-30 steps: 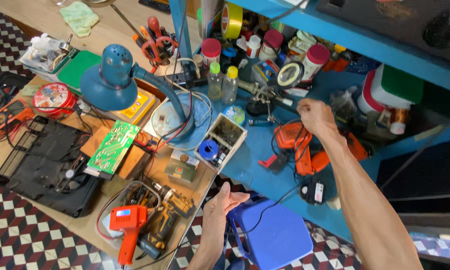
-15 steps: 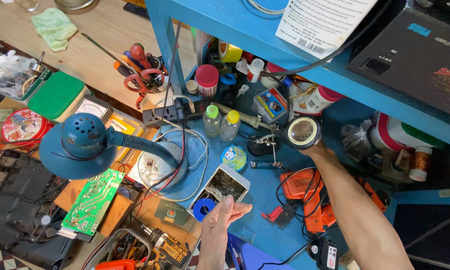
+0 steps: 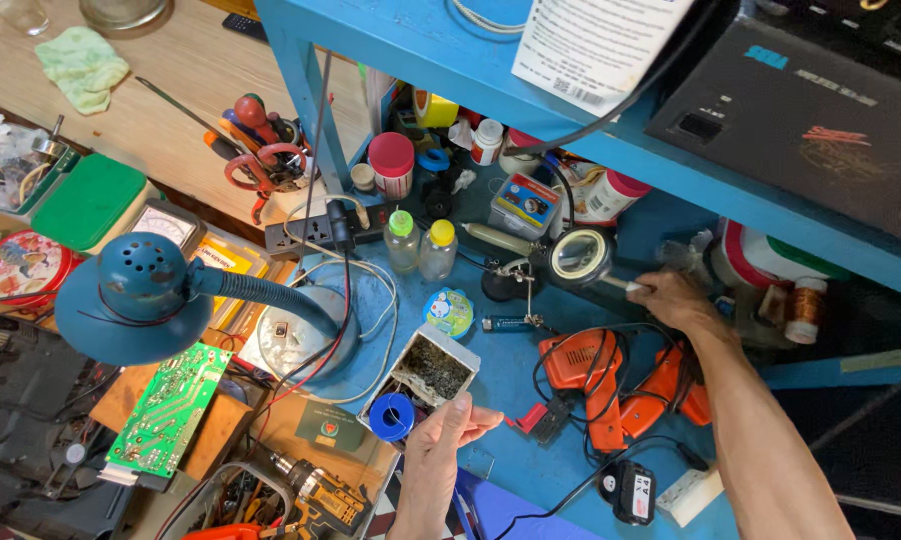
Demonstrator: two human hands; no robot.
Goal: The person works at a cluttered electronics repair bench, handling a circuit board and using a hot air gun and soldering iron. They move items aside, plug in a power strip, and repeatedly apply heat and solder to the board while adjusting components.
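Blue workbench (image 3: 530, 470) fills centre frame, shelf above. Blue desk lamp (image 3: 140, 295) at left, green circuit board (image 3: 165, 410) below it. Orange tool (image 3: 590, 375) lower right of centre. Right hand (image 3: 675, 300) at centre right, fingers closed around the magnifier's (image 3: 580, 258) handle end. Left hand (image 3: 445, 455) at bottom centre, open, holding nothing, fingertips just beside the small white box (image 3: 425, 375) and blue spool (image 3: 391, 415).

Left hand (image 3: 440, 450) open, palm up; right hand (image 3: 675, 300) seemingly closed, arm outstretched.
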